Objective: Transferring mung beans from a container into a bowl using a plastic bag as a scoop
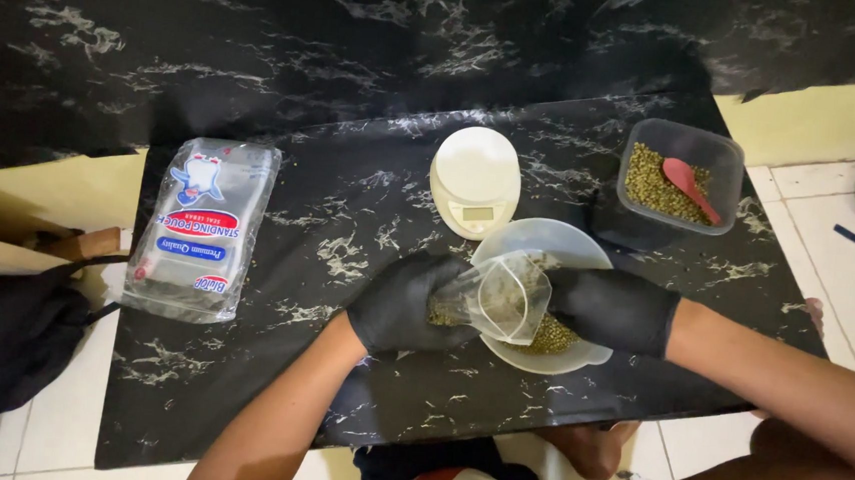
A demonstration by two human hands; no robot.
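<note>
A small clear plastic pouch (pixel 499 297), partly filled with green beans, is gripped between both black-gloved hands over the white round bowl (pixel 538 240). Left hand (pixel 408 304) clasps its base; right hand (pixel 611 308) grips the mouth. Its long axis lies left-right, mouth tilted toward the right.

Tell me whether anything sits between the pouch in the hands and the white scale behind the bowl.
Nothing visible does. The clear pouch, held by the left hand and right hand, sits over the plastic bowl; the white scale stands just beyond the bowl's far rim.
</note>
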